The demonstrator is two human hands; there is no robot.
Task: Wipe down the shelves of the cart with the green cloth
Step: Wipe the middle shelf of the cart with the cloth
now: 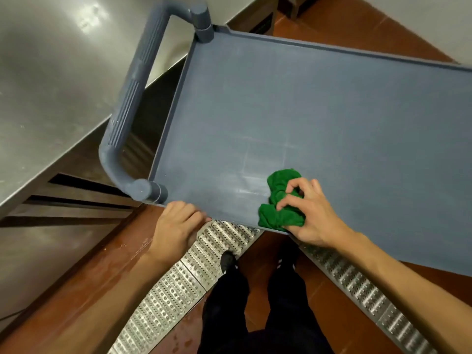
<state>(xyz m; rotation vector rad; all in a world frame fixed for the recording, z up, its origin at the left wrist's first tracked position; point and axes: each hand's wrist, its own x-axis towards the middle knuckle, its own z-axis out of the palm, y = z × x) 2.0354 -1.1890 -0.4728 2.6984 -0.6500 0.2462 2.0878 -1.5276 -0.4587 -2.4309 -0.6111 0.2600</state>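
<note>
The grey-blue cart's top shelf (306, 118) fills the middle and right of the head view. A bunched green cloth (277, 198) lies on the shelf by its near edge. My right hand (311, 213) grips the cloth with curled fingers and holds it down on the shelf. My left hand (176, 226) holds the shelf's near rim, close to the corner post, with its fingers curled over the edge. Faint wet streaks show on the shelf just left of the cloth. The lower shelves are hidden under the top one.
The cart's ribbed grey handle (130, 108) loops out at the left end. A stainless steel counter (51, 85) stands close on the left. Perforated metal drain grating (194, 261) runs across the red tile floor under my feet (227, 261).
</note>
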